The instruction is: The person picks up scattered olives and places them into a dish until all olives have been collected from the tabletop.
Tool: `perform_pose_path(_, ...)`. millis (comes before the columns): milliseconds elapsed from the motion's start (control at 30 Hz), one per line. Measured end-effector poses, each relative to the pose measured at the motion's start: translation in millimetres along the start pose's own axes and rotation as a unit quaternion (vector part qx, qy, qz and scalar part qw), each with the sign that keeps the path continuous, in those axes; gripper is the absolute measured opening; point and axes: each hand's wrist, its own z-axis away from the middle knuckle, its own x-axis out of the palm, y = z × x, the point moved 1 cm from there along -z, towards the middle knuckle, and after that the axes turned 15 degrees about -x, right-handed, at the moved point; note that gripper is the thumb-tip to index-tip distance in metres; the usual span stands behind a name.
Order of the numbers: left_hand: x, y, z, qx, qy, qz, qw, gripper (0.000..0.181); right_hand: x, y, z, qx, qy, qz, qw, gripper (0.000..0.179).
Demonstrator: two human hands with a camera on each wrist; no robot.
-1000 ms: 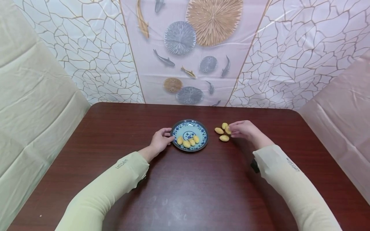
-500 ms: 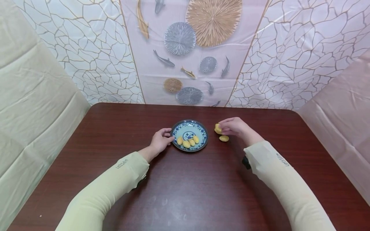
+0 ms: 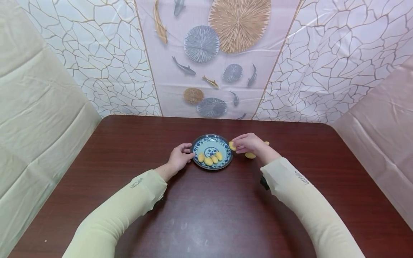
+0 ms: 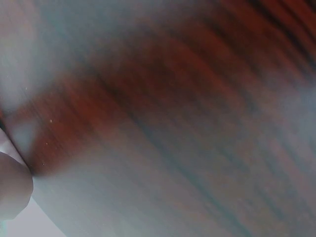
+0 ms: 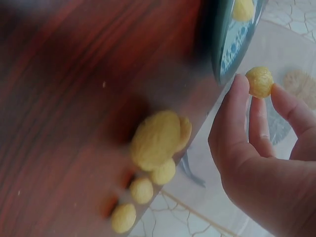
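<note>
My right hand (image 3: 250, 142) pinches a small oval yellow piece (image 5: 259, 82), like a little dimpled fruit, between fingertips and thumb. It is at the right rim of a blue-and-white patterned plate (image 3: 210, 139) in the head view. Several similar yellow pieces (image 3: 208, 161) lie on the plate's near side. At the left rim, my left hand (image 3: 179, 157) holds the plate with thumb and fingers. One fingertip (image 4: 15, 186) shows at the left edge of the left wrist view. Partly behind the right hand, more yellow pieces (image 3: 250, 155) rest on the table.
The dark red wooden table (image 3: 200, 208) spreads out in front of me. A patterned cloth backdrop (image 3: 211, 82) rises behind its far edge. Plain cloth side panels (image 3: 42, 118) stand at left and right. In the right wrist view, several loose yellow pieces (image 5: 155, 140) lie close together.
My right hand has moved left from the loose yellow pieces to the plate's right rim, now with one piece in its fingertips. The left hand has stayed at the plate.
</note>
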Motion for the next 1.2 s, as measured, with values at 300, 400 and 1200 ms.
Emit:
perform_pose_path(300, 0.0, -0.4, -1.1, -0.002, 0.0, -0.001, 1.0, 0.044, 15.4, -0.7, -4.6, 0.014, -0.004, 0.009, 0.9998, 0.039)
perform_pose_path(400, -0.4, -0.8, -1.5, -0.003, 0.001, -0.002, 1.0, 0.044, 19.7, -1.4, -5.1, 0.015, -0.001, 0.013, 0.9998, 0.038)
perform_pose_path(1200, -0.6, -1.5, -2.6, 0.004, -0.006, 0.013, 0.9999, 0.044, 37.1, -4.6, -8.0, 0.014, -0.022, 0.073, 0.997, 0.033)
